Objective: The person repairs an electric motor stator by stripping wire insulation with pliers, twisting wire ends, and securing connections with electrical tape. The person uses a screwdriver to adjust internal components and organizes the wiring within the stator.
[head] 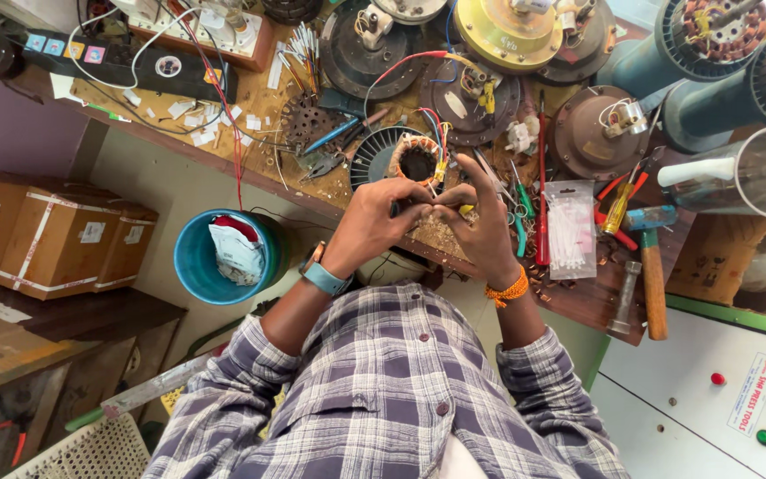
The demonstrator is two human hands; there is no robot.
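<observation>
Just two hands point(432, 217), one stator point(417, 160)

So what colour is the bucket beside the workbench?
Teal blue bucket, clearest in the head view.

Looks like a small motor repair workshop. The wooden surface point(578, 297) is crammed with fan motors point(507, 31), a copper-wound coil point(417, 160), screwdrivers point(542, 195), a hammer point(652, 266) and loose wires point(223, 98), with a control box with coloured buttons point(738, 390) off to one side.
</observation>
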